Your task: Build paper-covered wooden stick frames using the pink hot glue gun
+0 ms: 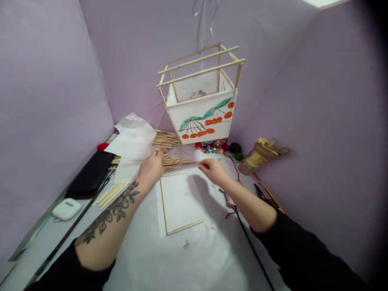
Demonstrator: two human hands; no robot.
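Note:
My left hand (152, 166) rests at the left side of a pile of thin wooden sticks (172, 161), its fingers partly curled; what it holds, if anything, is hidden. To the right of the pile, my right hand (212, 169) pinches the end of a thin stick (191, 162) that reaches left into the pile. Below both hands lies a white paper sheet (183, 202) with sticks along its left, bottom and part of its top edge. Behind the pile stands a stick-framed white box (202, 121) with orange berries and green leaves on its front.
Crumpled white paper (133, 137), a black case (91, 173) and a white earphone case (67, 209) lie at the left. Beads (215, 146), dark yarn (235, 148) and a yellow-lidded cup (257, 157) are at the back right. A black cable runs down the right side.

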